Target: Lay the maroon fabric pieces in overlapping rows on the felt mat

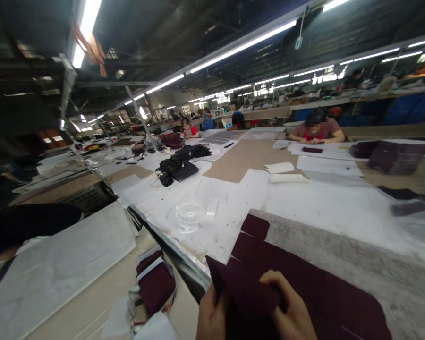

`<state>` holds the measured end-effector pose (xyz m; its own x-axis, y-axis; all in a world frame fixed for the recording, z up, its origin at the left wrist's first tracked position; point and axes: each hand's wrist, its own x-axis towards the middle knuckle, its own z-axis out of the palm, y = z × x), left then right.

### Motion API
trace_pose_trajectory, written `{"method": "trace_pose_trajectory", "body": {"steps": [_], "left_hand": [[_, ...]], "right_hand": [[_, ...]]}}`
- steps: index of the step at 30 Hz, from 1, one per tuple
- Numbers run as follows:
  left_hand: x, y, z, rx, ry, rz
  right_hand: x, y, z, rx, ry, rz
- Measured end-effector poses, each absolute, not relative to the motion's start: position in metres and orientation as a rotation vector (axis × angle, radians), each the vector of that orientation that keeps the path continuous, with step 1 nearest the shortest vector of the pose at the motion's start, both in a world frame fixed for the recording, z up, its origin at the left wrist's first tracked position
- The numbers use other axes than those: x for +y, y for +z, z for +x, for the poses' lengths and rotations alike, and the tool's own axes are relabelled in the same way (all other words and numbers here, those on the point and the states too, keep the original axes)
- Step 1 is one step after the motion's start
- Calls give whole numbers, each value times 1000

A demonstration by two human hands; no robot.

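Note:
At the bottom edge my left hand [212, 316] and my right hand [292, 309] both grip a small dark maroon fabric piece [244, 293], fingers curled over it. Under and beyond it lie larger maroon cut panels [304, 283] on a grey felt pad [340, 241]. A bundle of maroon pieces with white strips [156, 283] sits to the left, below the table edge.
A small white fan [190, 215] lies on the white paper-covered table. Black garments [179, 167] are piled farther back. A person [317, 130] sits working at the far side, beside dark stacks [393, 156]. White sheets [56, 269] cover the left bench.

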<state>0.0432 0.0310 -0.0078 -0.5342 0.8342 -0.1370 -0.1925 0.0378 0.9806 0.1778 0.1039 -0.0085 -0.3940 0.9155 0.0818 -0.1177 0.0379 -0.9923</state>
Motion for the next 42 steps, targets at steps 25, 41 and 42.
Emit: {"method": "trace_pose_trajectory", "body": {"steps": [25,41,42], "left_hand": [[29,19,52,1065,1522,34],[22,29,52,918,1448,96],[22,30,52,919,1443,112]], "right_hand": [[103,-25,184,-1279,1642,-880],[105,-9,212,-1259,1811,-896],[105,-9,212,-1239,1844,-880]]}}
